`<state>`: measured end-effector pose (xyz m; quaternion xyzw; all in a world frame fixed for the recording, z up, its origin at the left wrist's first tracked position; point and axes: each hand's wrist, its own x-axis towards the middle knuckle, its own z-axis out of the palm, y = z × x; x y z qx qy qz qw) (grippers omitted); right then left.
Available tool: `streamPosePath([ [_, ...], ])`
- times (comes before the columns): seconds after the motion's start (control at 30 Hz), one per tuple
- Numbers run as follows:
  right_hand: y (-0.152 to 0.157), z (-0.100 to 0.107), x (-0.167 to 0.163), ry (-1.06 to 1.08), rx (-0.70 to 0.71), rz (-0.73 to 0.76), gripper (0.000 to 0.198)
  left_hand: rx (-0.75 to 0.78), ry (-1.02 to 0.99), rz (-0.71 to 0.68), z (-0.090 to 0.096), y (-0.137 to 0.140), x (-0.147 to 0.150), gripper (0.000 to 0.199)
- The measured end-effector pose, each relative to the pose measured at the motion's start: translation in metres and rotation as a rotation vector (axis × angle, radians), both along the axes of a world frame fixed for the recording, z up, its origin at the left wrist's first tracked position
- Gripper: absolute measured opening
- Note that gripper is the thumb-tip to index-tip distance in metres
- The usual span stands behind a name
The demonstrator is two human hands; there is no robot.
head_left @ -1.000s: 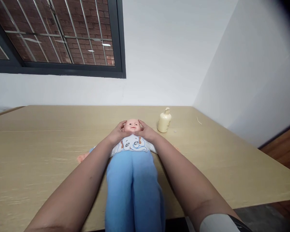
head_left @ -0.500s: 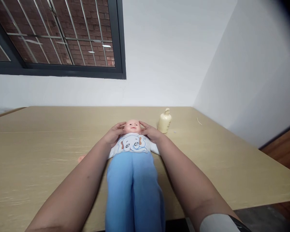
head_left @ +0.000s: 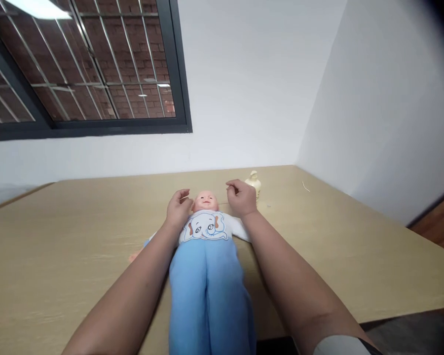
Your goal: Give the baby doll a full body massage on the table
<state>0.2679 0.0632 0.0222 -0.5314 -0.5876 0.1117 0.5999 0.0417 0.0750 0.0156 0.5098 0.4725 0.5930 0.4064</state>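
A baby doll [head_left: 206, 201] lies on its back on the table, its bald head at the far end. It wears a white top [head_left: 207, 227] with an elephant face and light blue trousers [head_left: 207, 291]. My left hand [head_left: 179, 208] is close by the head on the left, open, with its fingers bent and apart. Off to the right of the head, my right hand [head_left: 241, 198] is raised with loosely curled fingers and nothing visible in them. It partly covers a cream pump bottle [head_left: 254, 183]. My left forearm hides part of the doll's arm.
The wooden table [head_left: 336, 251] reaches to the white wall [head_left: 244, 98]. A barred window [head_left: 107, 64] with a dark frame is at upper left. A thin pale strip [head_left: 305, 186] lies at the far right of the table.
My right hand has come off the doll's head and moved right, in front of the bottle. My left hand has shifted slightly away from the head. The view has tilted up a little.
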Motion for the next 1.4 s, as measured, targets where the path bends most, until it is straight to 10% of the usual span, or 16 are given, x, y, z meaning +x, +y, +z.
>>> streamPosePath([
  [0.17,-0.005,0.023,0.052,-0.029,0.258,-0.33,0.04,0.097,-0.044,-0.013,0.043,-0.024,0.025,0.038],
  [0.37,0.013,0.013,0.085,-0.309,0.162,-0.261,0.062,-0.301,-0.376,-0.466,0.084,-0.028,0.103,0.029],
  [0.73,0.019,-0.002,0.077,-0.236,0.045,-0.205,0.055,-0.555,-0.551,-0.521,0.076,0.011,0.193,0.061],
  [1.07,0.015,0.001,0.073,-0.235,0.024,-0.206,0.057,-0.531,-0.663,-0.53,0.07,0.011,0.182,0.049],
  [1.4,-0.004,0.038,0.029,-0.254,-0.021,-0.28,0.067,-0.456,-0.774,-0.446,0.058,-0.009,0.083,0.047],
])
